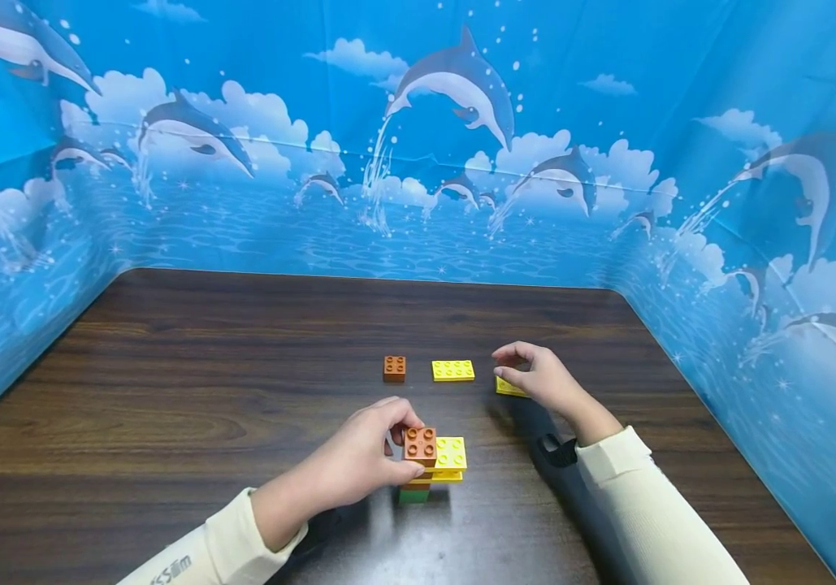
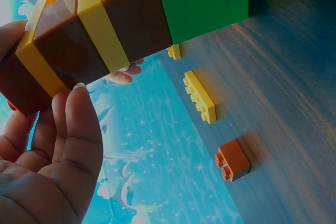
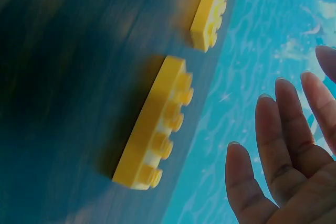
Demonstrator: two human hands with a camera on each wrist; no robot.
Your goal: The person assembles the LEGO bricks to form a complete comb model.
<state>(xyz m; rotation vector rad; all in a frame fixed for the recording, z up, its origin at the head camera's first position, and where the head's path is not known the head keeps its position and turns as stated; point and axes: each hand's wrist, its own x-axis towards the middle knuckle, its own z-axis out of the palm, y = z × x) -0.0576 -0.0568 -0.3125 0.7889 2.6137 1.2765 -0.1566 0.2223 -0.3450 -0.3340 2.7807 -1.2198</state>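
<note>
A tower of toy building bricks (image 1: 420, 445) stands on the table near the front, green at its base with brown bricks and yellow plates above. My left hand (image 1: 364, 451) grips its upper part between thumb and fingers. In the left wrist view the green brick (image 2: 205, 3) and alternating layers show from the side. Farther right, my right hand (image 1: 543, 380) hovers over a yellow plate brick (image 1: 508, 388), covering part of it. The right wrist view shows the right fingers (image 3: 270, 140) relaxed and apart from that studded yellow brick (image 3: 149, 129).
Beyond the tower a brown brick (image 1: 394, 369) and another yellow plate brick (image 1: 452, 370) lie in a row with the yellow one under my right hand. The dark wooden table (image 1: 169, 366) is bordered by a blue dolphin-print curtain (image 1: 242, 211).
</note>
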